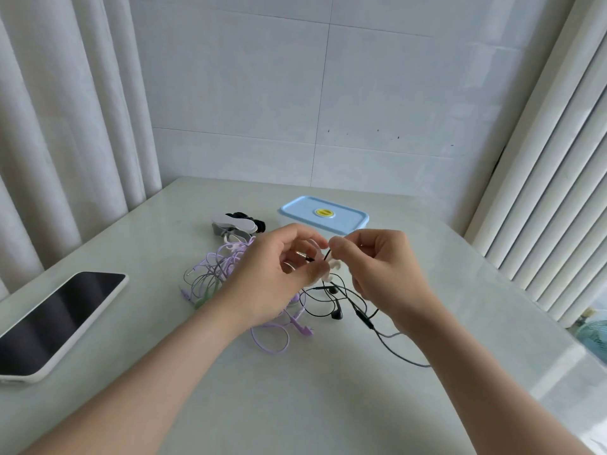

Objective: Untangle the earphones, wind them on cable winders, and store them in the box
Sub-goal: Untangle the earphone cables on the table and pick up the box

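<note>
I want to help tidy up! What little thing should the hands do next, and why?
Probably wrap the first turn of the black earphones cable around the white winder. The left hand and right hand already hold the plug end against it, while the rest of the cable lies loose on the table.

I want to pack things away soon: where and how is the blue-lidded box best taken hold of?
Grip the box across its short sides, just under the lid's overhanging rim, coming down from above. It sits flat and closed on the table, behind both hands. Its right side looks open; the spare winders lie off its left, so that side is probably tighter.
</note>
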Tool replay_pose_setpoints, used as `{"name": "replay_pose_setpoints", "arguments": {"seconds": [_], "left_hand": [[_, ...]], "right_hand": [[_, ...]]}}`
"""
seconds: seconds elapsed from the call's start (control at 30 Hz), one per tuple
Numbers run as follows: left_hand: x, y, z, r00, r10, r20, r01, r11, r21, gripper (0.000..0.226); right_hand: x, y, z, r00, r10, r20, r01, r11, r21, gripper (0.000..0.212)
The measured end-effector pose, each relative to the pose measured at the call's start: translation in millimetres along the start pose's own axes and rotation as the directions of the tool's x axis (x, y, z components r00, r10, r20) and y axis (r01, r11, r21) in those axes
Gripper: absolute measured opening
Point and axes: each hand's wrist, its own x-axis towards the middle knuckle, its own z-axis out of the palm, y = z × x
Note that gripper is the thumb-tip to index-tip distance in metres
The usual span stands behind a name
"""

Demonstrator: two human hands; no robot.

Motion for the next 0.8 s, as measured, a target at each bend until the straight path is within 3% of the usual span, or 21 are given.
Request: {"name": "replay_pose_setpoints", "arguments": {"seconds": [0.1,0.17,0.3,0.47,0.6,0.8], "left_hand": [[-1.9,-2.3,3.3,0.998,0.017,0.055,-0.026,0.986,0.163,0.031],[-2.1,-2.8,6.0,0.998,0.007,0.061,-0.017,0.985,0.172,0.03],[-3.7,5.4,6.0,1.0,-0.017,0.014,0.017,1.0,-0.008,0.025],[-3.5,7.8,0.8,0.995,-0.097,0.012,0.097,0.958,-0.271,0.046],[-5.5,11.9,1.1,0.993,-0.097,0.069,0.116,0.911,-0.395,0.042],[-1.0,11.4,-2.6,0.991,-0.134,0.029,0.13,0.857,-0.499,0.038]], "right_hand": [[5.6,4.9,-7.0,0.993,0.05,-0.107,-0.045,0.998,0.049,0.041],[8.6,8.8,-9.8,0.986,0.074,-0.149,-0.066,0.996,0.059,0.044],[12.5,19.4,-8.6,0.977,0.047,-0.209,-0.07,0.992,-0.101,0.035],[11.0,18.9,-6.2,0.977,-0.076,-0.2,0.017,0.96,-0.28,0.025],[13.6,21.6,-5.8,0.949,-0.204,-0.239,0.099,0.916,-0.388,0.031],[14.4,27.1,-4.0,0.955,-0.239,-0.178,0.143,0.891,-0.43,0.045]]}}
